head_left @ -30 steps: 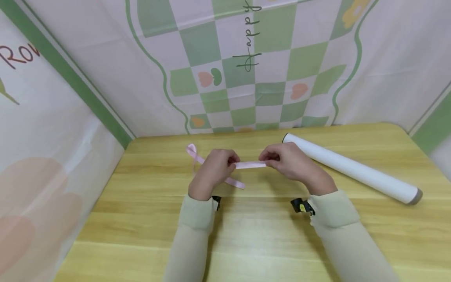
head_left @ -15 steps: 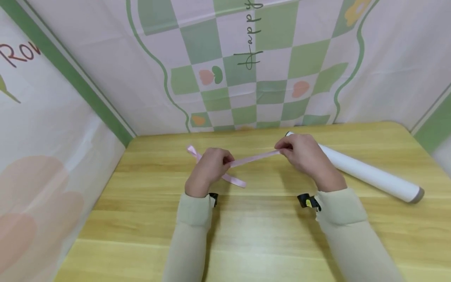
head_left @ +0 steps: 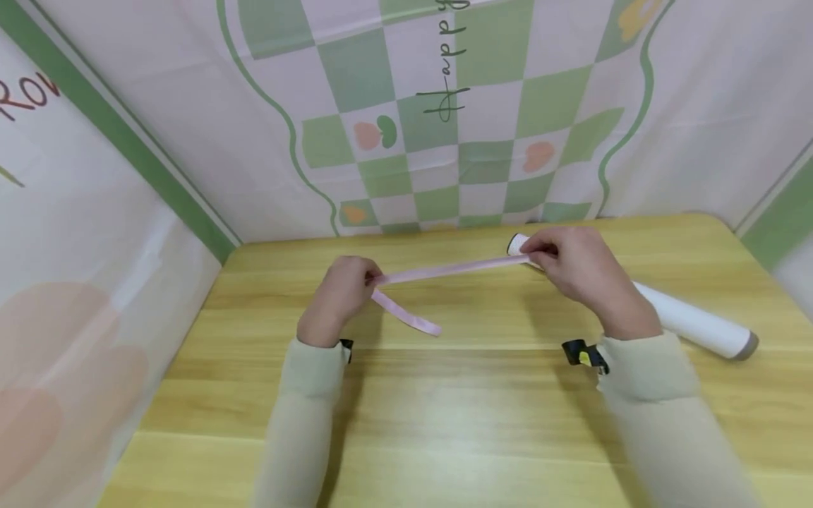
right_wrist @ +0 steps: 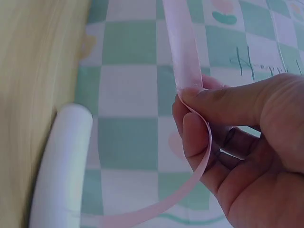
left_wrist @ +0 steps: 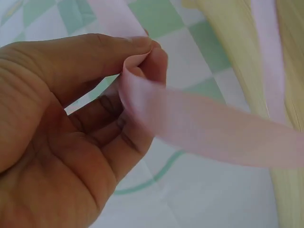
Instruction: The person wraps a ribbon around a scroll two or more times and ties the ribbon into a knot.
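A pink ribbon (head_left: 454, 269) stretches between my two hands above the table. My left hand (head_left: 343, 289) pinches it between thumb and fingertips, and a loose length slants down to the right from there. In the left wrist view the ribbon (left_wrist: 204, 128) folds over at the fingertips and trails off right. My right hand (head_left: 574, 271) pinches the other part, raised slightly higher, in front of the white tube. In the right wrist view the ribbon (right_wrist: 184, 47) runs up from the thumb, while a tail curves down past the fingers to the lower left.
A long white tube (head_left: 695, 321) with a grey end lies diagonally on the right of the wooden table (head_left: 457, 423), partly hidden behind my right hand. A checkered cloth (head_left: 425, 166) hangs behind the table's back edge, with another printed cloth (head_left: 82, 268) at the left.
My hands have drawn apart, left hand leftward, right hand rightward and up, so the stretched span of ribbon is longer. The looped ribbon part beyond my left hand no longer shows.
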`<act>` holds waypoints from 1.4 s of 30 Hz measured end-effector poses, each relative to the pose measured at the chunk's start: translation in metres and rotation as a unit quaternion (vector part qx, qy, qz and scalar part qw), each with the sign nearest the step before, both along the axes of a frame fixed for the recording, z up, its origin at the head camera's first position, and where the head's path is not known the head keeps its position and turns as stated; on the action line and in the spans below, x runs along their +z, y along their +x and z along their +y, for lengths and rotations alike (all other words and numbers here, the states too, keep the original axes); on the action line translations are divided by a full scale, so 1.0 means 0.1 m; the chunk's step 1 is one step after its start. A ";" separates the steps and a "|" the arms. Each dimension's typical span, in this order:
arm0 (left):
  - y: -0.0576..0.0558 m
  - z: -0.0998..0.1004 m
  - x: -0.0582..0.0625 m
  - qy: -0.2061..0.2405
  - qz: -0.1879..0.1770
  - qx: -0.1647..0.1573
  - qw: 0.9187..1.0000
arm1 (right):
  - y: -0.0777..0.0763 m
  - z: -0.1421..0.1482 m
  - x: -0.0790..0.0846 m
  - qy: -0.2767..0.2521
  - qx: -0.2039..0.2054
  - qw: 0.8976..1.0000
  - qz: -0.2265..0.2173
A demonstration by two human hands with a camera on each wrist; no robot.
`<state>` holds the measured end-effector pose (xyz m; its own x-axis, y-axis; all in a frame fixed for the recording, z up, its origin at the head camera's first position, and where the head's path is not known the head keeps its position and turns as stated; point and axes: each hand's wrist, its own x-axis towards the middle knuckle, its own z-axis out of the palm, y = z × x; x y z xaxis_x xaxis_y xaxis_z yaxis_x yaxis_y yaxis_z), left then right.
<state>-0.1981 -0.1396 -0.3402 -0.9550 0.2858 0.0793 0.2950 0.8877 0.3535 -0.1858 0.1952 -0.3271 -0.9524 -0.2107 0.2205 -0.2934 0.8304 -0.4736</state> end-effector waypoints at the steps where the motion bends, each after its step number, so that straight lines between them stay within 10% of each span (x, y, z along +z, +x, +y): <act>1: 0.01 -0.05 -0.01 -0.004 0.005 0.002 1.000 | 0.01 0.04 0.00 0.003 -0.002 1.000 0.004; 14: 0.18 -0.65 0.02 0.028 0.041 0.005 0.999 | 0.16 0.44 0.04 -0.005 -0.027 1.000 0.008; 32: 0.69 -0.42 0.84 0.185 -0.010 -0.061 0.981 | 0.35 0.83 0.13 0.048 -0.030 0.998 -0.023; 42: 0.26 -0.56 0.29 0.156 -0.158 -0.067 0.973 | 0.39 1.01 -0.19 0.092 0.028 0.992 -0.084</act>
<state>-0.1725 -0.1957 -0.3116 -0.9017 0.4180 -0.1103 0.2325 0.6841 0.6913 -0.1465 0.2964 -0.3461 -0.9578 -0.2871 0.0115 -0.2717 0.8920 -0.3614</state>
